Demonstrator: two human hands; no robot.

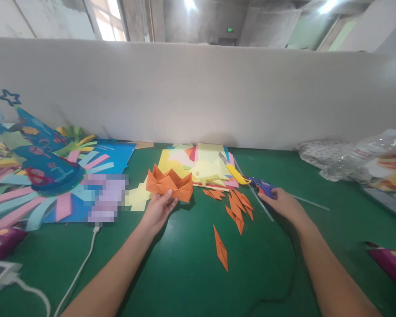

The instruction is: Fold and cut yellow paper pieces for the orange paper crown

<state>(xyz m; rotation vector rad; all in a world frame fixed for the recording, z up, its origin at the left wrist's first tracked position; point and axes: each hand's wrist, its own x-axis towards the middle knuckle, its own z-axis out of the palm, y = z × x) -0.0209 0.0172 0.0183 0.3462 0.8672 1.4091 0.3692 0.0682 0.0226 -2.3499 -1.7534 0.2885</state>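
Note:
My left hand [161, 209] grips the lower edge of a folded orange paper piece [169, 184], joined in a row of peaks like a crown. Over to the right, my right hand [282, 203] is closed on a blue glue gun [267, 189], whose dark cord trails down the table. Between my hands lie several pointed orange paper folds [238, 204]. A single orange fold [221, 249] rests apart, nearer to me. Close to the glue gun are a yellow utility knife [235, 170] and a clear glue stick [262, 203].
Coloured paper sheets [174, 159] are stacked behind my left hand. Decorated blue party hats [51, 169] with paper strips stand at left, near a blurred-out phone-like object [108, 198] on a white cable [82, 268]. A plastic bottle [361, 156] leans at right. A pale partition [198, 92] bounds the green table [178, 273].

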